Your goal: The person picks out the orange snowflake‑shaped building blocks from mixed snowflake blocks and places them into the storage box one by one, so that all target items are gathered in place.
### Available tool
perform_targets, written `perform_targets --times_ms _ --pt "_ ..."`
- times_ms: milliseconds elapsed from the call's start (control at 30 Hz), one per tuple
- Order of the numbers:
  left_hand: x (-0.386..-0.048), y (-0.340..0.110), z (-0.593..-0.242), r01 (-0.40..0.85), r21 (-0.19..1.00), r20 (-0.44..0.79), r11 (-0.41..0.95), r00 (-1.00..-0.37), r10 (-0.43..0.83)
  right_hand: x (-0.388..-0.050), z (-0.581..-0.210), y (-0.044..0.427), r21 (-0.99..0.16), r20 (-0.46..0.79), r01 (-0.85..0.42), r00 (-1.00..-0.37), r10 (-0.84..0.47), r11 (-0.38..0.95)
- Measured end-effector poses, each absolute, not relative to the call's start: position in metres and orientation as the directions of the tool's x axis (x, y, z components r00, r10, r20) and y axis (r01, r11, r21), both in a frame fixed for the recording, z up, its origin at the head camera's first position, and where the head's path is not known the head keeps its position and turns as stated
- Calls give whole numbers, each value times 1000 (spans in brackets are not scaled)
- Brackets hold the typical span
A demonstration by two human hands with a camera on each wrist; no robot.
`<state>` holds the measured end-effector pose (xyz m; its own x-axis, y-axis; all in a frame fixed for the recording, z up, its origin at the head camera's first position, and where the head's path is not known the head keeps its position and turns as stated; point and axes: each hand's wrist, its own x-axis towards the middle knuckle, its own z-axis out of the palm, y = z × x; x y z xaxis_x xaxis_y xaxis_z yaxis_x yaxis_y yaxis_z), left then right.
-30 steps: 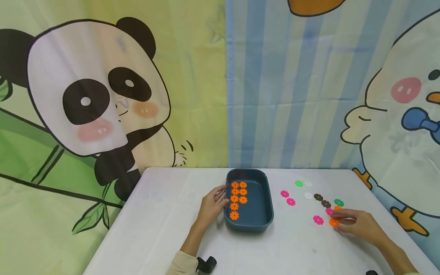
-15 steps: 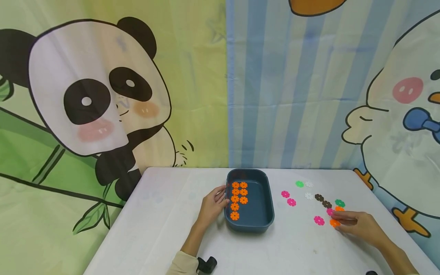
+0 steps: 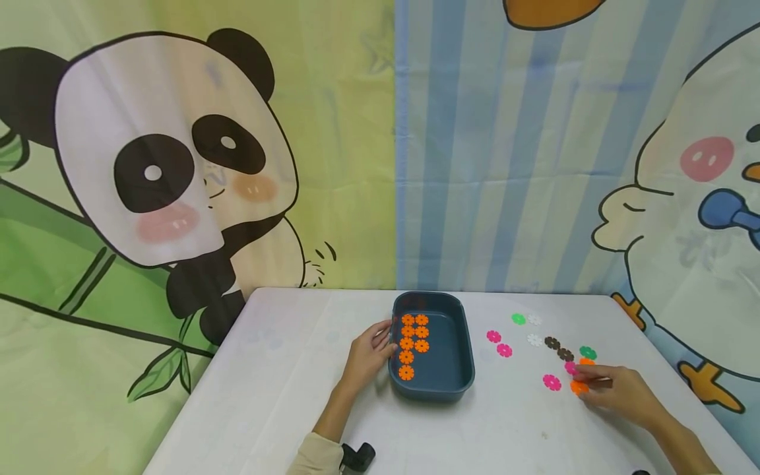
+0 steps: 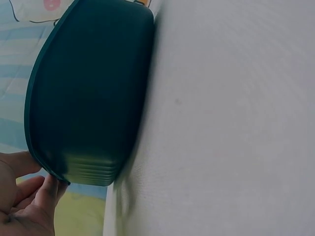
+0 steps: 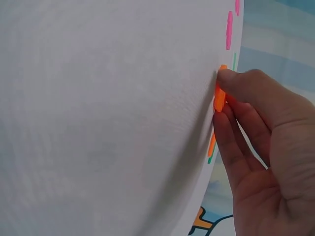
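Note:
A dark blue rectangular tray stands on the white table, with several orange flower-shaped discs in two columns along its left side. My left hand grips the tray's left rim, thumb on one side and fingers on the other, as the left wrist view shows with the hand at the tray. To the right, my right hand pinches an orange flower disc between thumb and fingers. In the right wrist view this disc appears edge-on; whether it touches the table cannot be told.
Loose flower discs lie right of the tray: pink, brown, white, light green, dark green and another orange one beside my right fingers. A printed curtain hangs behind the table.
The head view has shifted very slightly. Both hands, the tray and the discs keep the same places relative to each other.

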<state>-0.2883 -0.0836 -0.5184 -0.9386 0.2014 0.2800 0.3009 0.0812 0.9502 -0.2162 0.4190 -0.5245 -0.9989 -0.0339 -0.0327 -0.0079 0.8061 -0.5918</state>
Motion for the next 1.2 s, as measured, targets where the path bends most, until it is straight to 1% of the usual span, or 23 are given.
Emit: perform_targets --times_ms 233,433,567,700,967,1200 --pt "-288 -83 -517 300 949 276 94 -939 203 -215 -525 413 -534 -10 -3 -1000 -10 846" --pt "-287 -84 -516 299 950 276 88 -938 209 -214 -523 409 -509 73 -83 -996 -53 857" --pt "-276 -84 -500 305 950 282 75 -933 223 -213 -523 407 -486 110 -122 -991 -78 866" --pt "-266 -84 -484 303 950 279 77 -932 230 -213 -520 407 -474 99 -129 -991 -92 871" --pt "-285 -82 -513 294 953 272 80 -939 210 -212 -509 405 -442 43 -138 -990 -133 886" --pt "-287 -83 -518 298 950 276 89 -940 199 -213 -504 402 -461 -44 -64 -994 -95 885"
